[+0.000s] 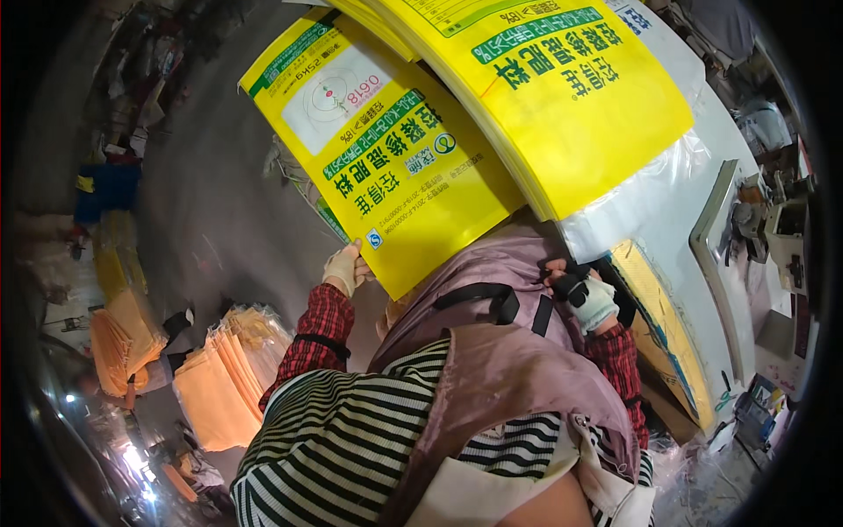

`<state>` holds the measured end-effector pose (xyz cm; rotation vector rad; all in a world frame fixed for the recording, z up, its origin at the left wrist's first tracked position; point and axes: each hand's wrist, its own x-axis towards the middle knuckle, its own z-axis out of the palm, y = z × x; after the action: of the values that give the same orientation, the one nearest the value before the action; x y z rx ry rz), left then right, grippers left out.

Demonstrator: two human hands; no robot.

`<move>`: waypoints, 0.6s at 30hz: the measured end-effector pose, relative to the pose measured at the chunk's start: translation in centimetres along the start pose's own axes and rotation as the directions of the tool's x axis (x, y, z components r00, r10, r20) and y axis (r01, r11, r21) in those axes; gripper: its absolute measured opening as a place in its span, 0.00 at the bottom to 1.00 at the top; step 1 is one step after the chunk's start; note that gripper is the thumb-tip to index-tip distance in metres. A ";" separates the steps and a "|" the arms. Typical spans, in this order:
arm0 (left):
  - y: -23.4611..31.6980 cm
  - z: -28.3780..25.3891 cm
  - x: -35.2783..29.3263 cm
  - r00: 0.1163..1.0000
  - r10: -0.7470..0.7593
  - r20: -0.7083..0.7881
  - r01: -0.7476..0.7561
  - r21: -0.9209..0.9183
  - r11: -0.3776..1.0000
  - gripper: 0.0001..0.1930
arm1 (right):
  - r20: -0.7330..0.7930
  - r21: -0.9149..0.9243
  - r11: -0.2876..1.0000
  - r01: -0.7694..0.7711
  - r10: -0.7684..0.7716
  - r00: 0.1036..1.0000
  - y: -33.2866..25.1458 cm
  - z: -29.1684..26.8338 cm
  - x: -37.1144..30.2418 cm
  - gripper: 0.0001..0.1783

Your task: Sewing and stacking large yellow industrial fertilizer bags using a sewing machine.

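A yellow printed plastic bag (430, 211) with green bands lies slantwise across my lap and out over the floor. At its near left corner, my left hand (345, 269), in a pale glove, is closed on the edge. Up and to the right, a thick stack of matching yellow bags (584, 114) rests on the table, its near edge curving downward. My right hand (581, 294), in a white fingerless glove with black on it, is beside my thigh below the stack. Its fingers are curled; what they hold, if anything, is hidden.
Clear plastic sheeting (615, 211) lies under the stack on the pale table (685, 237). A yellow-faced panel (663, 329) stands right of my right arm. Orange bag bundles (219, 391) sit on the floor (211, 176) at left. Green scissors (724, 402) lie at far right.
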<state>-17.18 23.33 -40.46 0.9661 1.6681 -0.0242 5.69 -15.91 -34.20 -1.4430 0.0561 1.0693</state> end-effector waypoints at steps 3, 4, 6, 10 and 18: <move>-1.6 -0.9 2.3 0.977 0.055 0.206 -0.012 -0.206 0.978 0.15 | 0.091 0.033 0.999 0.027 -0.030 0.995 -0.2 2.6 0.9 0.12; -3.4 -5.1 6.1 0.893 0.383 0.237 -0.428 0.180 0.886 0.14 | 0.171 0.042 0.998 0.050 -0.056 0.984 -1.0 4.6 1.3 0.13; -0.8 -2.0 2.4 0.432 0.680 0.592 -0.859 0.499 0.112 0.14 | 0.132 0.040 0.998 0.040 -0.045 0.990 -0.6 4.5 2.5 0.14; 3.8 -5.0 -3.5 0.853 0.397 0.340 -0.285 -0.335 0.898 0.17 | -0.086 -0.527 0.839 0.132 -0.207 0.975 2.3 4.5 6.8 0.20; 3.4 -10.1 -3.9 0.877 0.387 0.284 -0.221 -0.478 0.850 0.19 | -0.039 -0.923 0.373 -0.096 0.158 0.987 -4.9 11.6 10.5 0.35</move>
<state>-23.17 28.25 -32.23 0.8149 1.0843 0.3517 8.11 0.28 -34.51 -2.4688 -0.6007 1.3472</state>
